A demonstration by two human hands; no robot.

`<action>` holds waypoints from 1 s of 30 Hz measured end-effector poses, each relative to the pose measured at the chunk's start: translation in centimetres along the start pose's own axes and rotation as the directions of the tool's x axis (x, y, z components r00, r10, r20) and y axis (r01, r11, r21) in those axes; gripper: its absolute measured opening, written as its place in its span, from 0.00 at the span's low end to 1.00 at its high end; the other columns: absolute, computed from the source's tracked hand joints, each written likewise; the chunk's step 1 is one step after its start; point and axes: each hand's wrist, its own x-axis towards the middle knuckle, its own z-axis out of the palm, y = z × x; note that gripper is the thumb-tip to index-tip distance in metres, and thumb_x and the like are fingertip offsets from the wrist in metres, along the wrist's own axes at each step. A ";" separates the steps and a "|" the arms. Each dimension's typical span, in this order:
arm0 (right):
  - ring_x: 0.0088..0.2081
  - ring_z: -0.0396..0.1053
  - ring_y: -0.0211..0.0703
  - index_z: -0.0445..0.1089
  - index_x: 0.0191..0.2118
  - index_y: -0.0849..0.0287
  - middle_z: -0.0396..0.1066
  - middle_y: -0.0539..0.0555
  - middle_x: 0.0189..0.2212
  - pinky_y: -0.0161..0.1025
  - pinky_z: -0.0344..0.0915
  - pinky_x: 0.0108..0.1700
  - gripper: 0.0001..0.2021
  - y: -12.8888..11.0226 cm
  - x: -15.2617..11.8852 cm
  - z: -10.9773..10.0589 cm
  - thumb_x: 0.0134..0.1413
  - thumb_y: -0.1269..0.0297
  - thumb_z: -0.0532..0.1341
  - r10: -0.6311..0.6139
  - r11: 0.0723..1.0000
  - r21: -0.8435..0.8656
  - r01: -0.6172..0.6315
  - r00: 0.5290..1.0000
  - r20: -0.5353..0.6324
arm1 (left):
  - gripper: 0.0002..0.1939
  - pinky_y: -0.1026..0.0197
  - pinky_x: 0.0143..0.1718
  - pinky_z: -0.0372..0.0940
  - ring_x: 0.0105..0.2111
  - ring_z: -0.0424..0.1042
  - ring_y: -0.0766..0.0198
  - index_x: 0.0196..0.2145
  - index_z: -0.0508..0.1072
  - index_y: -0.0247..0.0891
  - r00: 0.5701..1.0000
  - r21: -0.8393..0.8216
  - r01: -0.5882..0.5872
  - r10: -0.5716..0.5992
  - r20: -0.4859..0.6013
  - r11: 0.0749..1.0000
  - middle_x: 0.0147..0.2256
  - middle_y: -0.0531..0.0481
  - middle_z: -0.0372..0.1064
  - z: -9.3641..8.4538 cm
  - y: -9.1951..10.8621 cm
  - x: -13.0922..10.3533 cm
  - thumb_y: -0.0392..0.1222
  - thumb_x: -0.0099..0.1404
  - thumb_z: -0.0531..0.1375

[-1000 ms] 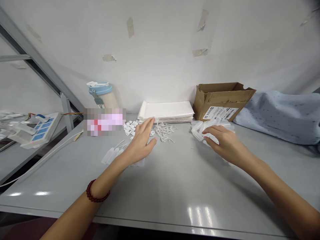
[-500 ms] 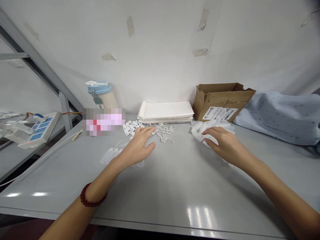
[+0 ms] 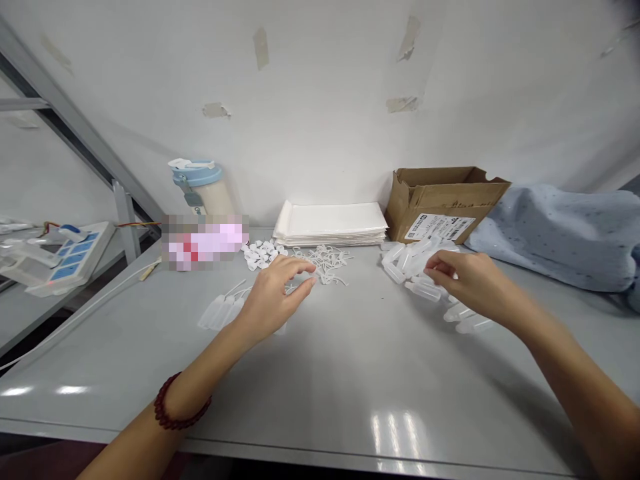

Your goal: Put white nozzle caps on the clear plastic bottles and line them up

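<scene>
My left hand [image 3: 277, 290] hovers over the table's middle left, thumb and fingers apart, with nothing between them. Beneath and left of it lies a row of translucent tubes [image 3: 220, 312] with thin white strings. Just beyond its fingertips are a pile of white cords [image 3: 327, 260] and a cluster of small white pieces [image 3: 261, 255]. My right hand [image 3: 465, 280] is at a heap of clear plastic tubes [image 3: 395, 261], its fingers pinched together. What its fingertips hold, if anything, is too small to make out. More tubes [image 3: 473, 325] lie under that hand.
A stack of white padded envelopes [image 3: 335, 223] stands against the wall. Right of it are an open cardboard box [image 3: 445, 207] and a light blue cloth [image 3: 555, 237]. At the left are a blue-lidded bottle [image 3: 205, 187], a blurred pink item [image 3: 207, 247] and a white device [image 3: 75, 260].
My right hand has shifted slightly right, and its fingers have closed from a wider spread, uncovering more tubes. The left hand has barely moved and stays open.
</scene>
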 end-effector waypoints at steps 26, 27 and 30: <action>0.25 0.70 0.44 0.69 0.32 0.52 0.71 0.51 0.28 0.38 0.62 0.23 0.11 5.0 -2.8 0.4 0.38 0.73 0.57 0.009 1.000 -0.030 0.001 0.941 0.338 | 0.06 0.58 0.39 0.64 0.37 0.68 0.61 0.34 0.73 0.37 0.958 -0.022 -0.287 0.288 0.022 0.958 0.33 0.48 0.73 1.3 0.9 -0.8 0.33 0.65 0.56; 0.25 0.70 0.44 0.69 0.30 0.52 0.71 0.51 0.28 0.38 0.62 0.23 0.10 4.8 -2.6 0.5 0.39 0.72 0.58 -0.015 0.999 -0.031 0.026 0.949 0.316 | 0.06 0.58 0.38 0.64 0.37 0.68 0.61 0.34 0.73 0.37 0.958 -0.026 -0.286 0.287 0.021 0.958 0.33 0.48 0.73 1.3 1.0 -0.9 0.33 0.65 0.56; 0.27 0.70 0.45 0.72 0.30 0.51 0.69 0.51 0.28 0.38 0.63 0.24 0.08 4.4 -2.4 0.8 0.41 0.70 0.59 -0.068 0.996 -0.045 0.081 0.967 0.247 | 0.06 0.58 0.38 0.65 0.37 0.68 0.61 0.34 0.73 0.38 0.956 -0.038 -0.291 0.291 0.020 0.956 0.33 0.48 0.73 1.2 1.0 -0.9 0.33 0.65 0.56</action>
